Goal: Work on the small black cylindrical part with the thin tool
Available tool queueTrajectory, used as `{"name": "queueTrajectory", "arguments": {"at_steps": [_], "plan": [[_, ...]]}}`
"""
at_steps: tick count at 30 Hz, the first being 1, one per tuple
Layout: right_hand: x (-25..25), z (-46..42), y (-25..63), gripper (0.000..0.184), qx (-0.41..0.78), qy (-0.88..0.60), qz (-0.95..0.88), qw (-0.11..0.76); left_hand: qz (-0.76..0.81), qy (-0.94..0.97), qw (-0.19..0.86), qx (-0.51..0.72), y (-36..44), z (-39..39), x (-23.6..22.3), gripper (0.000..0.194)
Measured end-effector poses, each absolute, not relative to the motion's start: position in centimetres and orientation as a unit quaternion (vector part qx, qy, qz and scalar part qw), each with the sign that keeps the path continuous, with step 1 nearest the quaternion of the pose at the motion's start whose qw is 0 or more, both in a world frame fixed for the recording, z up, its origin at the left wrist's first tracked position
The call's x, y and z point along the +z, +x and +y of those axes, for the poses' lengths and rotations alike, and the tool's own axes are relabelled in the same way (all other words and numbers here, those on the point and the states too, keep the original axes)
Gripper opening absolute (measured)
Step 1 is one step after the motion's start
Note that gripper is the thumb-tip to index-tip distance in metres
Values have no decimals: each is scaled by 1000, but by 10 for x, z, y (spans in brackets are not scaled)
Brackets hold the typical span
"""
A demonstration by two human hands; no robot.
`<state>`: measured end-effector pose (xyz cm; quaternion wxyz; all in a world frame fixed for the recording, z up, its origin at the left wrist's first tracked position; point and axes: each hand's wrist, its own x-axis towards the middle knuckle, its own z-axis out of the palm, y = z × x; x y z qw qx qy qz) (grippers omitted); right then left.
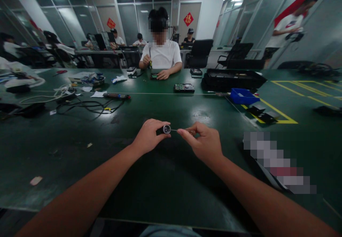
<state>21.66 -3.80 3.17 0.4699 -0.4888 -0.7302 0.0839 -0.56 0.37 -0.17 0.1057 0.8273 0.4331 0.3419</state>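
My left hand [148, 136] pinches a short black cylinder with a silver rim [166, 129] between thumb and fingers. Its round end faces me, and some small parts show inside. From the right, my right hand [204, 139] grips a screwdriver [173, 130] with a thin metal shaft. Its brownish handle is mostly covered by my fingers. The shaft points left and its tip meets or lies close to the cylinder's side; I cannot tell whether it touches. Both hands are above the green table [149, 180].
Across the table a person [161, 53] works on a small device. A hard drive [184, 87], a black tray [232, 78] and a blue bin [243, 96] are further back. Cables [82, 105] and an electric screwdriver [117, 96] lie left; a blurred packet [278, 165] lies right.
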Motion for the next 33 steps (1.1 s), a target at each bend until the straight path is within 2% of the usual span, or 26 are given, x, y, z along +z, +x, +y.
{"name": "queueTrajectory", "arguments": {"at_steps": [5, 12, 19, 24, 29, 33], "plan": [[32, -39, 217, 14, 97, -436, -770, 456, 425, 831, 106, 342, -6, 4, -3, 37], [32, -42, 218, 17, 147, -411, -785, 441, 423, 833, 109, 339, -5, 4, -2, 37], [17, -27, 211, 28, 376, -425, -589, 576, 437, 821, 107, 351, -5, 5, -2, 38], [11, -9, 217, 35, 475, -429, -489, 592, 395, 847, 94, 343, -6, 7, -1, 40], [11, -11, 219, 31, 400, -437, -511, 623, 408, 844, 95, 336, -5, 6, 0, 40], [15, -20, 216, 27, 335, -445, -570, 603, 414, 841, 94, 336, -4, 5, 1, 40]]}}
